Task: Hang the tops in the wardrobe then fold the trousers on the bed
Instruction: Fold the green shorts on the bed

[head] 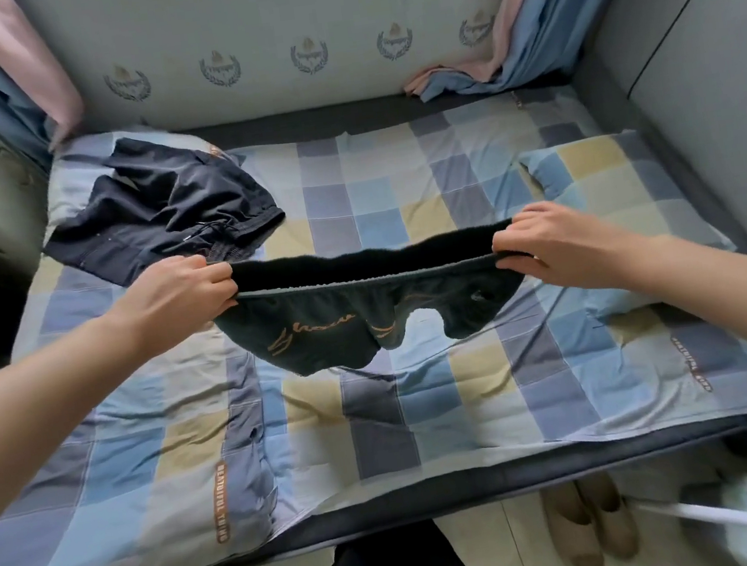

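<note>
I hold the dark trousers (366, 312) up by the waistband, stretched wide between my two hands above the middle of the bed (378, 405), so the legs hang free and the garment can square itself before I lay it down to fold. The waistband runs straight from 9 o'clock to 3 o'clock across my view, and the legs droop toward 6 o'clock, their ends bunched just over the checked bedcover (395, 175); I cannot tell whether they touch it.

My left hand (182, 289) grips the left end of the waistband: the fingers (214, 275) are curled tightly over the fabric, pinching it. My right hand (541, 237) does the same at the right end, fingers curled round the band and knuckles up. Neither hand has any slack in it; both are pulling outward to keep the top edge taut.

At 10 o'clock, well apart from my hands, a second dark garment (163, 215) lies crumpled on the bed, partly over a pillow. It looks like more trousers waiting their turn. Another pillow (594, 173) sits at 2 o'clock. I judge the hanging part is finished and the folding is just starting.
</note>
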Tool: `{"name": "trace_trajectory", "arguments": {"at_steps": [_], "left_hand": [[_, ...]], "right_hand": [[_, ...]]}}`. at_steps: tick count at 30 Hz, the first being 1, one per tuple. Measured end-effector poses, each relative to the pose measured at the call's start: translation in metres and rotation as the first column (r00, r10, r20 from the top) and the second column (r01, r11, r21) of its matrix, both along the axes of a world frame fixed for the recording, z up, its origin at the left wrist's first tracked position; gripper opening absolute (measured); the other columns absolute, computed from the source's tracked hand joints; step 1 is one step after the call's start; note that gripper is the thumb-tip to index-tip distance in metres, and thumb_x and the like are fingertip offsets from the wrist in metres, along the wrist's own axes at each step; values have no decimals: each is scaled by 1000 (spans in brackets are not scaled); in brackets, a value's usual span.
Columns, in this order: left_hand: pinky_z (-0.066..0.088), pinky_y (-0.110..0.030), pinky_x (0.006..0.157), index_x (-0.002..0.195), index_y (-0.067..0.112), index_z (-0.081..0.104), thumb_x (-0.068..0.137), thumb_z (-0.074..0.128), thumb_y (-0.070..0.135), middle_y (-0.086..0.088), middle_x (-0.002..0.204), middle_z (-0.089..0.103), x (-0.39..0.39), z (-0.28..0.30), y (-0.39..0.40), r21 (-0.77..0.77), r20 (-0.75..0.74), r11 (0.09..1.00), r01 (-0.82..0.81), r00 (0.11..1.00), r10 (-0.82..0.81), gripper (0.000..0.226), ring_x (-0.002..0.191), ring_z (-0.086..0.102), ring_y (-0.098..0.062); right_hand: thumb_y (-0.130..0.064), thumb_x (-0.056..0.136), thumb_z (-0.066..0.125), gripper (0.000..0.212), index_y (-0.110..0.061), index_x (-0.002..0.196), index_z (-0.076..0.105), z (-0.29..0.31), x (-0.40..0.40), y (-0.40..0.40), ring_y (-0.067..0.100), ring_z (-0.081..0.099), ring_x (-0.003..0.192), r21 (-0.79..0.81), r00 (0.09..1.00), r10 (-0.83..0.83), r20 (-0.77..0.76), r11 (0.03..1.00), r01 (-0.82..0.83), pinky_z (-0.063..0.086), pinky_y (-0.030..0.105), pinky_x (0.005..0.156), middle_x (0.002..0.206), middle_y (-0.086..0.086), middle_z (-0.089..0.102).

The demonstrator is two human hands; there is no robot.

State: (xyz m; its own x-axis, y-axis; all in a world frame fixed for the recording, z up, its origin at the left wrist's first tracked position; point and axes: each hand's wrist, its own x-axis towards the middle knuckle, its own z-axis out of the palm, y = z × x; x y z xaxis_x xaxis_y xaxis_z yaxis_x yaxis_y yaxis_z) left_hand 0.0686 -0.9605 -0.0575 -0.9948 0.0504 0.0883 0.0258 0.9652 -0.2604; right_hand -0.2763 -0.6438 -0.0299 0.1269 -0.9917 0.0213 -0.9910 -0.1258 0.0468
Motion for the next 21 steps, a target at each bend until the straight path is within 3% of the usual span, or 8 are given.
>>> {"name": "trace_trajectory", "arguments": {"at_steps": [4, 8, 10, 12, 14, 17, 19, 21], "left_hand": [[36, -26, 34, 58, 5, 63, 75, 83, 20, -11, 98, 54, 5, 1, 1, 57, 94, 953, -298, 952, 292, 30, 39, 42, -25], [46, -34, 53, 71, 8, 72, 85, 72, 34, -6, 124, 58, 1, 2, -3, 76, 56, 872, -483, 875, 480, 30, 65, 61, -32], [52, -41, 68, 83, 10, 73, 88, 68, 39, -4, 107, 65, -5, 7, -6, 135, 123, 774, -618, 786, 606, 30, 88, 61, -31], [53, -44, 74, 86, 11, 74, 84, 73, 34, -6, 94, 66, -9, 10, -6, 290, 136, 691, -662, 743, 655, 23, 95, 58, -33], [52, -44, 76, 88, 13, 76, 79, 79, 29, -8, 91, 68, -11, 12, -4, 465, 73, 607, -645, 711, 700, 18, 97, 57, -32], [53, -44, 75, 90, 15, 77, 74, 82, 30, -8, 87, 70, -7, 11, 1, 618, -36, 523, -587, 644, 765, 22, 89, 62, -30], [53, -43, 72, 90, 16, 74, 73, 82, 33, -9, 85, 70, -6, 11, 4, 629, -90, 506, -591, 591, 801, 26, 84, 63, -31], [51, -43, 71, 94, 19, 61, 72, 82, 35, -7, 84, 68, -4, 10, 3, 615, -88, 491, -617, 565, 820, 35, 83, 61, -34]], "right_hand": [[-31, 95, 49, 21, -18, 82, 59, 3, 13, -2, 19, 58, 69, -46, 997, 48, -67, 998, -51, 44, 33, 81, 72, -5, 64], [-26, 95, 53, 14, -14, 94, 58, -2, 22, -12, 26, 62, 69, -155, 963, -231, -140, 965, 210, 41, 36, 68, 74, 3, 66], [-28, 94, 55, 28, -12, 118, 52, -7, 29, -21, 31, 63, 71, -114, 903, -420, -87, 905, 410, 40, 38, 69, 78, 8, 67], [-30, 96, 52, 44, -11, 134, 39, -9, 33, -32, 32, 62, 76, -10, 826, -559, -72, 828, 560, 39, 41, 75, 82, 7, 65], [-30, 98, 47, 28, -13, 121, 46, -11, 32, -39, 32, 61, 83, 43, 770, -635, -55, 769, 638, 37, 44, 82, 86, 7, 65], [-24, 97, 50, 12, -13, 97, 55, -12, 32, -43, 31, 60, 86, -12, 763, -646, 8, 763, 646, 30, 58, 100, 81, 7, 64], [-11, 90, 61, 2, -11, 91, 60, -18, 31, -44, 31, 60, 80, -236, 826, -554, -106, 821, 521, 25, 66, 104, 74, 7, 63], [4, 81, 63, 16, -9, 90, 64, -20, 32, -44, 31, 60, 75, -367, 844, -480, -239, 850, 379, 27, 67, 104, 72, 7, 62]]}}
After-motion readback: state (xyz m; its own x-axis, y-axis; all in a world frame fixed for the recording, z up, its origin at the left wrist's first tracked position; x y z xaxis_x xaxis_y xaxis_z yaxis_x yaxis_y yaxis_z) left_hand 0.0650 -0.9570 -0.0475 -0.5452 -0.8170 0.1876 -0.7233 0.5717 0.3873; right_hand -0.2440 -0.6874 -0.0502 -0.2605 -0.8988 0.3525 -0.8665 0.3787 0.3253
